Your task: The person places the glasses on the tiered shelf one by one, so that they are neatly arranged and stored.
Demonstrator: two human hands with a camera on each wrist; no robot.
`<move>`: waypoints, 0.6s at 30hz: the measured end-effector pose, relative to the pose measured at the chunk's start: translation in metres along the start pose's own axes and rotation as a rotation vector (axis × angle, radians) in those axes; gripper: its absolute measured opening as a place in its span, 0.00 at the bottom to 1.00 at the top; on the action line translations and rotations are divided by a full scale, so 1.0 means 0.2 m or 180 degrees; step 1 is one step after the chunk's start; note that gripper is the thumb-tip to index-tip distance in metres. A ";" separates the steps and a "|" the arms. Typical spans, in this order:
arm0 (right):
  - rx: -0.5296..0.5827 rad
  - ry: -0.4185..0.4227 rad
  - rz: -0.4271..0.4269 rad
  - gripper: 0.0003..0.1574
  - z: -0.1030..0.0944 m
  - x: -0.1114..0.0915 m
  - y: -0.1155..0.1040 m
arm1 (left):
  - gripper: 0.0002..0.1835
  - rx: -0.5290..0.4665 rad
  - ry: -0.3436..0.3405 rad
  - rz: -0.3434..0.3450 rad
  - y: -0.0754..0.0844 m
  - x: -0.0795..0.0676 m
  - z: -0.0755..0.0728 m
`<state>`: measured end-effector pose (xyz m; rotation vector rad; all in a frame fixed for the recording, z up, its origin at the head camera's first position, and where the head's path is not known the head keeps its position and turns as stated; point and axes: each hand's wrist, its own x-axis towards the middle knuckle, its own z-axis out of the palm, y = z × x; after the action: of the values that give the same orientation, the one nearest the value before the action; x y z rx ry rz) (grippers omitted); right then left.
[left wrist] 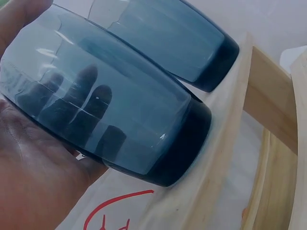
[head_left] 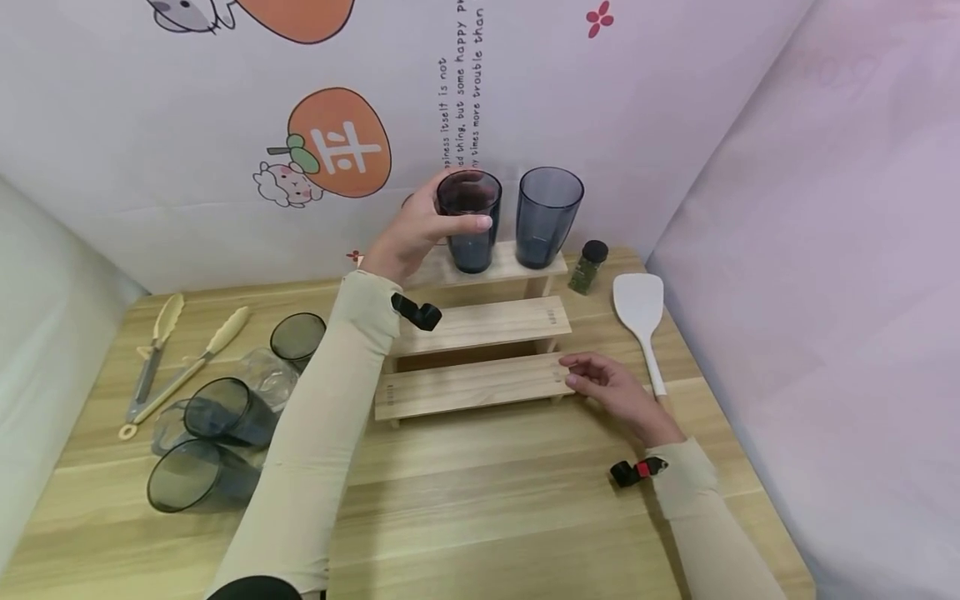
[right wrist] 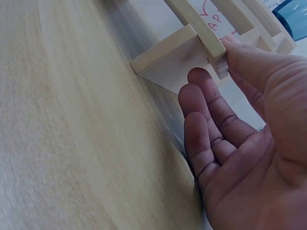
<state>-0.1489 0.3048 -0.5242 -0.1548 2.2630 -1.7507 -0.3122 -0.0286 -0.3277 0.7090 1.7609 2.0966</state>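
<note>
My left hand (head_left: 420, 225) grips a blue-grey drinking glass (head_left: 474, 242), thumb across the near side and fingers behind. In the left wrist view, the fingers show through the glass (left wrist: 139, 120), whose base is right at the top board. A matching glass (head_left: 546, 221) stands upright to its right on the same board of a three-step wooden rack (head_left: 472, 387). My right hand (head_left: 611, 392) pinches the right end of the rack's lowest board. In the right wrist view, the thumb is at that board's end (right wrist: 218, 52) and the other fingers are loosely bent beside it.
Left of the rack are three dark glasses (head_left: 202, 479), two tilted, with clear glassware (head_left: 266, 375) among them. Tongs (head_left: 180, 367) lie farther left. Right of the rack are a small black-capped herb jar (head_left: 587, 268) and a white spatula (head_left: 639, 304). Fabric walls surround the table.
</note>
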 end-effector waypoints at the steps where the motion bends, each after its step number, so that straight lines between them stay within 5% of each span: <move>1: -0.0015 -0.0015 -0.0009 0.25 0.00 0.00 0.00 | 0.40 -0.0003 0.0017 -0.0010 0.00 0.00 0.00; 7: -0.0030 -0.0034 -0.0039 0.24 -0.01 0.01 -0.01 | 0.42 -0.0071 -0.0028 0.0035 -0.01 0.00 0.01; 11: -0.0037 -0.0031 -0.0040 0.24 0.00 0.01 -0.01 | 0.52 0.0021 -0.0038 0.0072 -0.02 -0.03 0.00; 15: -0.0075 -0.0024 -0.0035 0.24 0.00 0.01 -0.01 | 0.60 0.0458 0.0358 0.0203 -0.02 -0.12 -0.02; 18: -0.0120 0.0010 -0.0041 0.24 0.00 0.01 0.00 | 0.48 0.0819 0.0749 0.0377 -0.04 -0.25 -0.05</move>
<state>-0.1513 0.3043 -0.5250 -0.1747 2.3032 -1.7163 -0.2765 -0.0625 -0.3459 0.6694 2.1959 2.1251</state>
